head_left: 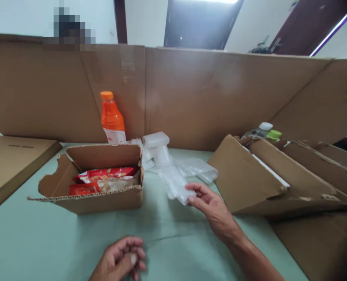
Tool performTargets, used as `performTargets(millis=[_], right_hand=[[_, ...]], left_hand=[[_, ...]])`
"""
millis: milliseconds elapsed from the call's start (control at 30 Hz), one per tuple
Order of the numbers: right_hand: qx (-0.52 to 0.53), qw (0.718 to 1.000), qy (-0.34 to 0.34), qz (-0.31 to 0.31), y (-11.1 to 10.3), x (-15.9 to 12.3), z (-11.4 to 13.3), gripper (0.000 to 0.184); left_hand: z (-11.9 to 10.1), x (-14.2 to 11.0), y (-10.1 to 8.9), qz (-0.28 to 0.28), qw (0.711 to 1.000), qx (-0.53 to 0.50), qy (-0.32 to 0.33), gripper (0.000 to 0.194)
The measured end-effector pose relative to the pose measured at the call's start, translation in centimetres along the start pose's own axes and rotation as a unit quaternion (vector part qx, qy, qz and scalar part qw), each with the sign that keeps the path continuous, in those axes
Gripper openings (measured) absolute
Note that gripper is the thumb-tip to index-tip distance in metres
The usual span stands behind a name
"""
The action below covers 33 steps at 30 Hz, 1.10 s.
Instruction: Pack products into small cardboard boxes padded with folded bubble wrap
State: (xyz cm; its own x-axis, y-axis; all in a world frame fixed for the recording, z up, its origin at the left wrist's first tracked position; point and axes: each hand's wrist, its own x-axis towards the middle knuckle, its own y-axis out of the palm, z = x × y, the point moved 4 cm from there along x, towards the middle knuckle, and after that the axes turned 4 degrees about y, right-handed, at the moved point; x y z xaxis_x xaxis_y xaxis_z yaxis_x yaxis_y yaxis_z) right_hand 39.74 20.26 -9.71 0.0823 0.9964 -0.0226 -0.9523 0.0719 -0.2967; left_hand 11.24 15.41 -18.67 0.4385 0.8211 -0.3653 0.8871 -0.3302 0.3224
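Note:
My right hand (207, 203) pinches the near end of a crumpled strip of clear plastic film (173, 181) between thumb and fingers. The strip runs back over the green tabletop toward a small roll of the same film (156, 139). A flatter piece of clear film (198, 168) lies beside it on the right. Low in the view, my left hand (122, 257) is closed, its fingers curled in near the thumb; what it holds, if anything, is hidden. A thin dark line, a crease or a thread, shows on the tabletop beside it.
An open cardboard box (109, 201) holding red snack packets (104, 174) stands at left. Behind it is an orange bottle (111, 117). Cardboard dividers (249, 175) and bottles with white and green caps (274, 134) are at right. A cardboard wall (191, 93) closes the back.

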Motion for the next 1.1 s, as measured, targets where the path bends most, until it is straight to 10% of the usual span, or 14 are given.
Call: performTargets(millis=[67, 267, 500, 633, 933, 1100], right_hand=[[0.005, 0.997, 0.068, 0.037, -0.7, -3.0, -2.4, 0.045], [-0.274, 0.953, 0.012, -0.125, -4.1, -8.4, -4.2, 0.037], [-0.354, 0.926, -0.135, 0.010, 1.9, -8.5, -2.7, 0.046], [-0.309, 0.941, -0.131, -0.042, 3.2, -6.6, -3.4, 0.022], [-0.331, 0.937, -0.109, 0.015, 3.2, -6.7, -3.9, 0.062], [-0.053, 0.997, -0.021, -0.042, 3.5, -6.6, -2.5, 0.029]], left_hand=[[-1.1, -0.4, -0.3, -0.042, 0.998, 0.042, 0.031, 0.061], [-2.3, -1.2, -0.5, -0.096, 0.973, 0.190, 0.087, 0.043], [-1.5, -1.2, -0.2, -0.088, 0.948, 0.275, 0.134, 0.036], [-1.7, -1.3, -0.2, -0.100, 0.943, 0.279, 0.150, 0.033], [-2.4, -1.9, 0.2, -0.094, 0.921, 0.320, 0.200, 0.027], [-2.2, -2.3, 0.1, -0.102, 0.908, 0.327, 0.242, 0.030]])
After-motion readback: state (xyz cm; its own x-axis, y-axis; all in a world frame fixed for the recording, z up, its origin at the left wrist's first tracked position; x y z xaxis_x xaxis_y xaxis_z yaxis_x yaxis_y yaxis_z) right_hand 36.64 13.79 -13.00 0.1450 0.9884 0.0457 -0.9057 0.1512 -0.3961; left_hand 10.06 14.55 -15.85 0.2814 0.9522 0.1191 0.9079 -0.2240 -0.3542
